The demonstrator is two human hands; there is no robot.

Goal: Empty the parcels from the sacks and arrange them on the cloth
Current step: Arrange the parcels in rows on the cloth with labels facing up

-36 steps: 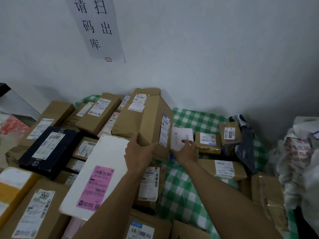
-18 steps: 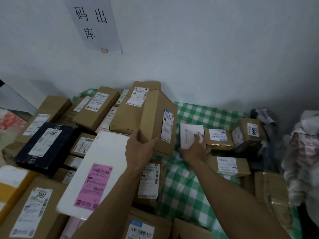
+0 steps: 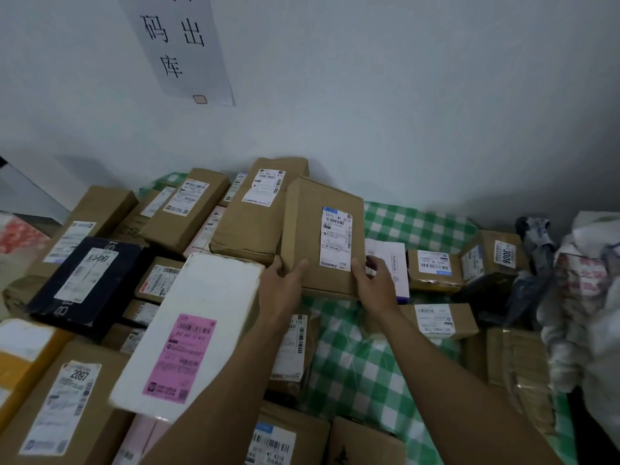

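Observation:
A tall brown cardboard box [image 3: 322,236] with a white label stands tilted in the middle of the pile, its lower edge on the green checked cloth [image 3: 419,226]. My left hand [image 3: 281,290] grips its lower left corner, thumb on the front face. My right hand [image 3: 375,286] holds its lower right corner, thumb on the front and fingers round the side. A small white box [image 3: 394,263] stands just behind my right hand. Other labelled parcels lie packed together to the left.
A white foam box with a pink label [image 3: 191,330] and a black parcel [image 3: 87,280] lie to the left. Small brown boxes [image 3: 432,270] and box 3006 [image 3: 493,256] sit to the right. White sacks [image 3: 587,297] bulge at the right edge. The wall runs close behind.
My right hand has left the small white box and taken the brown box's right corner. The brown box has turned so that its labelled face looks at me.

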